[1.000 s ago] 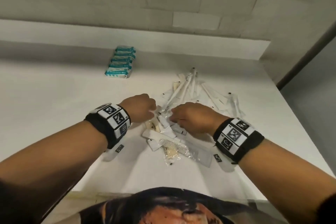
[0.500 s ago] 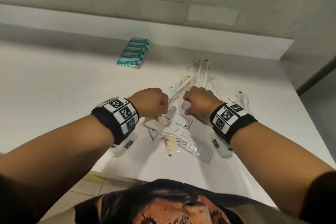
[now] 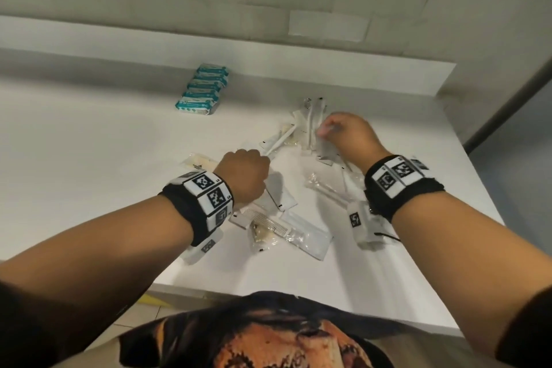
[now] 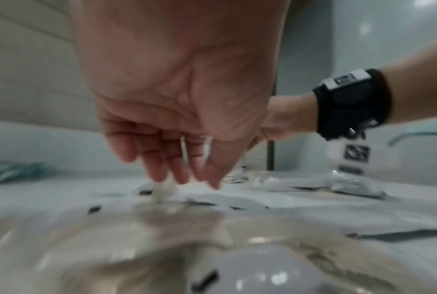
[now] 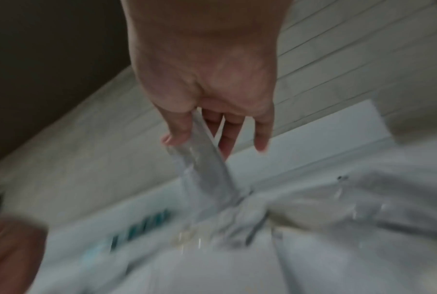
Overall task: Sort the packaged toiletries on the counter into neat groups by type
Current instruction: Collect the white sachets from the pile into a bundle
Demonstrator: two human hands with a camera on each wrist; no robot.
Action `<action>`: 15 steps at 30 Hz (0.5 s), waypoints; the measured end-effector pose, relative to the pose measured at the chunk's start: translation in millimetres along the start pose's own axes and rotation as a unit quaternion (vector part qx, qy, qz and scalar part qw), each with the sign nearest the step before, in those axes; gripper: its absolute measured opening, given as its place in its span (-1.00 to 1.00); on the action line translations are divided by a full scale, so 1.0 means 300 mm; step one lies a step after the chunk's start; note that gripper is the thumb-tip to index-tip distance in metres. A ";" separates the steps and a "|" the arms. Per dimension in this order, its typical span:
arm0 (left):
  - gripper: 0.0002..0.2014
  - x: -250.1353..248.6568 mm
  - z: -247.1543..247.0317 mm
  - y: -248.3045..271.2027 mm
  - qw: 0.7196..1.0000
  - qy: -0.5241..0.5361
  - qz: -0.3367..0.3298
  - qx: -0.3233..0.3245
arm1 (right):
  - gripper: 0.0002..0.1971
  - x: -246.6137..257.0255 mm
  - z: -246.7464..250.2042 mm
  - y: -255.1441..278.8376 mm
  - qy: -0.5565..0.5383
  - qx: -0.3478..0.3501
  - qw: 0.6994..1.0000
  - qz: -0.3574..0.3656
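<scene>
Loose white and clear toiletry packets lie heaped on the white counter [image 3: 89, 158]. My left hand [image 3: 245, 173] reaches down into the heap, fingertips on the packets. Its thumb and forefinger appear to pinch the near end of a long white toothbrush packet [image 3: 280, 140]; the left wrist view is blurred. My right hand [image 3: 343, 134] is further back and right, over the long packets [image 3: 310, 116]. It pinches a flat clear packet [image 5: 202, 155] between thumb and fingers, and the packet hangs down to the heap. A packaged comb [image 3: 277, 224] lies nearest me.
Several teal packets [image 3: 206, 89] stand in a neat row at the back left, near the raised ledge. A cream sachet [image 3: 200, 161] lies just left of my left wrist. The counter's right edge [image 3: 478, 176] runs close to my right wrist. A tiled wall rises behind.
My right hand has left the middle of the heap and moved back and right, with a clear packet pinched in it. My left hand has stayed over the heap.
</scene>
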State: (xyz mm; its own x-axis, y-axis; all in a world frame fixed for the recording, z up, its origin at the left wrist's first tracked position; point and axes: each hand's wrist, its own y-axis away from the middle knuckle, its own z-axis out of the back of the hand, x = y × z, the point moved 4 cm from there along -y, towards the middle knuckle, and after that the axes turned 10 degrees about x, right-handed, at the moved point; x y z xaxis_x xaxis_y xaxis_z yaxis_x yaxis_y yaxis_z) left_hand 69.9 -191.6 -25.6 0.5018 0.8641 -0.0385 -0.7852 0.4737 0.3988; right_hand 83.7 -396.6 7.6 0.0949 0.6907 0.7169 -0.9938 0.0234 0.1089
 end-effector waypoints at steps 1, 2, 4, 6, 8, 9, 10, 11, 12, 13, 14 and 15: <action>-0.79 -0.023 0.003 0.001 0.999 0.021 -0.031 -0.008 | -0.84 -0.008 0.049 0.012 -0.039 -0.023 0.999 -0.002; -0.78 -0.054 0.001 0.010 0.996 0.053 -0.068 0.011 | -0.82 -0.026 0.091 0.018 -0.055 -0.039 0.998 -0.015; -0.67 -0.140 -0.025 0.028 0.983 0.080 -0.134 0.093 | -0.78 -0.102 0.159 0.032 -0.066 -0.058 0.993 -0.077; -0.60 -0.222 -0.056 0.045 0.977 0.031 -0.165 0.128 | -0.79 -0.193 0.195 0.055 -0.107 -0.076 0.980 -0.148; -0.61 -0.266 -0.069 0.033 0.978 -0.032 -0.179 0.103 | -0.80 -0.264 0.210 0.086 -0.152 -0.094 0.966 -0.189; -0.63 -0.275 -0.065 0.018 0.978 -0.050 -0.177 0.096 | -0.79 -0.295 0.221 0.102 -0.169 -0.102 0.960 -0.199; -0.63 -0.272 -0.058 0.008 0.978 -0.064 -0.171 0.102 | -0.79 -0.317 0.228 0.116 -0.187 -0.106 0.955 -0.204; -0.61 -0.267 -0.052 -0.008 0.977 -0.075 -0.163 0.118 | -0.80 -0.334 0.237 0.131 -0.207 -0.110 0.949 -0.209; -0.63 -0.258 -0.042 -0.017 0.976 -0.079 -0.153 0.131 | -0.80 -0.347 0.245 0.138 -0.222 -0.113 0.945 -0.211; -0.69 -0.247 -0.035 -0.029 0.977 -0.068 -0.147 0.137 | -0.78 -0.355 0.254 0.142 -0.222 -0.112 0.945 -0.210; -0.77 -0.240 -0.029 -0.039 0.979 -0.047 -0.142 0.136 | -0.76 -0.360 0.265 0.150 -0.207 -0.108 0.950 -0.208; -0.81 -0.228 -0.018 -0.048 0.982 -0.024 -0.133 0.129 | -0.73 -0.358 0.274 0.154 -0.170 -0.102 0.958 -0.205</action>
State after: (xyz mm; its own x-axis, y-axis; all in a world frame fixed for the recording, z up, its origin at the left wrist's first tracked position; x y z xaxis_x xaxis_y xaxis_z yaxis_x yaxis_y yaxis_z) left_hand 45.0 -256.6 -33.6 0.6980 0.7039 -0.1318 -0.5087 0.6169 0.6005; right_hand 32.6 -529.3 -7.8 0.4596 0.3176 0.8294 -0.8560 0.4072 0.3184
